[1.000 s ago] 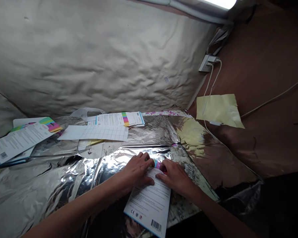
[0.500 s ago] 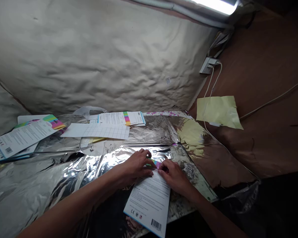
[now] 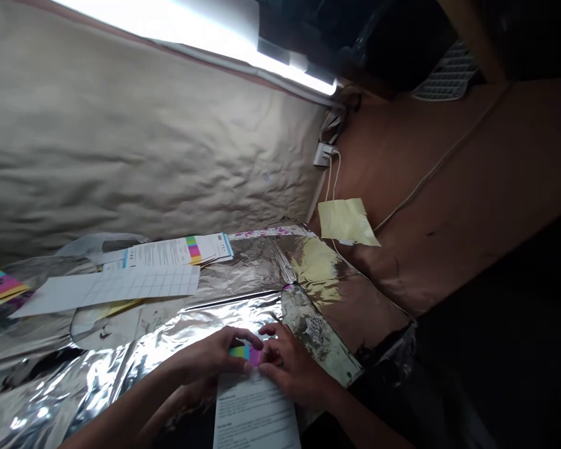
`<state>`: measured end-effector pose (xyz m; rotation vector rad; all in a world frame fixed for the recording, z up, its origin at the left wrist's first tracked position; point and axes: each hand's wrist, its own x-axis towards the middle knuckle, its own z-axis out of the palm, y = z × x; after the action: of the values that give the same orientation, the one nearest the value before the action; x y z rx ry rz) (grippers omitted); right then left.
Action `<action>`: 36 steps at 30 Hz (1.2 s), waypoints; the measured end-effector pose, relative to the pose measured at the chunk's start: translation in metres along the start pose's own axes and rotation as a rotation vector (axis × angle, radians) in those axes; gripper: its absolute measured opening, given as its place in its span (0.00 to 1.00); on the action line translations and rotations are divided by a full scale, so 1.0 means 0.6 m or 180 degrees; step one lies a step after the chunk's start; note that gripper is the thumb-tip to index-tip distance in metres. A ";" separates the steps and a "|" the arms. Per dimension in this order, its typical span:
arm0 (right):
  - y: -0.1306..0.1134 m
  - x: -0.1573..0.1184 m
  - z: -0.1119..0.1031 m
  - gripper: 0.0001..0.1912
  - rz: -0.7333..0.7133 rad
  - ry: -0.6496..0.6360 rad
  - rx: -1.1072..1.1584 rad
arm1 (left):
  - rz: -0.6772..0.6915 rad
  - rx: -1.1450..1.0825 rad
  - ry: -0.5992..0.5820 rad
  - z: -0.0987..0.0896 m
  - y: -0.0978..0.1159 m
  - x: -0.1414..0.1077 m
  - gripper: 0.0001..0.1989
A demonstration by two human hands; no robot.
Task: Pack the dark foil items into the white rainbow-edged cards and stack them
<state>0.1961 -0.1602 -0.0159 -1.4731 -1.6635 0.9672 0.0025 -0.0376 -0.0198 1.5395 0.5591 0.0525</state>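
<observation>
A white printed card (image 3: 257, 415) with rows of small text lies in front of me, its bottom running out of view. Across its top is a green, yellow and magenta band (image 3: 254, 355). My left hand (image 3: 227, 352) is closed on the band's left side, thumb on the card and index finger curved over the top. From the right, my right hand (image 3: 287, 368) is closed at the same edge, its thumb and fingertips pinched near the magenta part. Whether anything small sits between the fingertips is hidden.
Shiny foil (image 3: 163, 355) covers the table. Behind my hands lie a white gridded sheet (image 3: 121, 287) and a stack of printed cards (image 3: 163, 252). Another colourful card (image 3: 2, 284) is at the far left. Cables (image 3: 334, 178) hang from a wall socket (image 3: 324, 154).
The view has tilted up and turned right, so things sit further left and lower. Both hands stay at the card's coloured top, with the fingers slightly shifted.
</observation>
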 end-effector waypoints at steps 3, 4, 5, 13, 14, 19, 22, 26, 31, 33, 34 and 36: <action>-0.009 -0.008 -0.010 0.03 -0.0002 -0.0153 0.0130 | 0.0046 -0.0381 -0.0063 0.008 0.005 0.000 0.26; -0.011 -0.009 -0.012 0.03 -0.0025 -0.0181 0.0146 | 0.0070 -0.0424 -0.0010 0.010 0.006 0.000 0.26; -0.011 -0.009 -0.014 0.02 -0.0044 -0.0206 0.0154 | 0.0083 -0.0435 0.0072 0.011 0.006 0.001 0.27; 0.021 0.014 -0.003 0.34 0.0351 0.0841 0.0451 | -0.0069 -0.0672 0.0533 0.014 0.012 0.006 0.17; 0.023 0.017 -0.001 0.36 0.0426 0.0920 0.0709 | -0.0012 -0.0868 0.0592 0.016 0.015 0.005 0.18; 0.024 0.031 0.006 0.29 0.0424 0.1273 0.1760 | 0.0462 -0.1418 0.0941 0.027 0.022 0.007 0.18; 0.024 0.046 -0.004 0.21 0.0445 0.1027 0.1840 | 0.0519 -0.1244 0.1203 0.023 0.024 0.009 0.18; 0.006 0.079 -0.046 0.18 0.0242 0.0342 0.1025 | 0.0481 -0.0915 0.1381 0.009 0.033 0.002 0.19; -0.054 0.121 -0.084 0.10 -0.0223 -0.0677 -0.0443 | 0.0475 -0.0369 0.1444 0.006 0.037 -0.007 0.17; -0.071 0.137 -0.085 0.09 -0.0312 -0.0860 -0.0682 | 0.0501 -0.0205 0.1501 0.005 0.038 -0.010 0.17; -0.075 0.145 -0.083 0.10 -0.0297 -0.0941 -0.0634 | 0.0513 -0.0151 0.1536 0.003 0.039 -0.011 0.17; -0.077 0.161 -0.081 0.13 -0.0173 -0.1215 -0.0309 | 0.0530 -0.0085 0.1606 -0.003 0.043 -0.014 0.17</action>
<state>0.2070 -0.0638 0.0507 -1.3565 -2.0349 1.2090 0.0024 -0.0378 0.0074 1.5462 0.8193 0.5862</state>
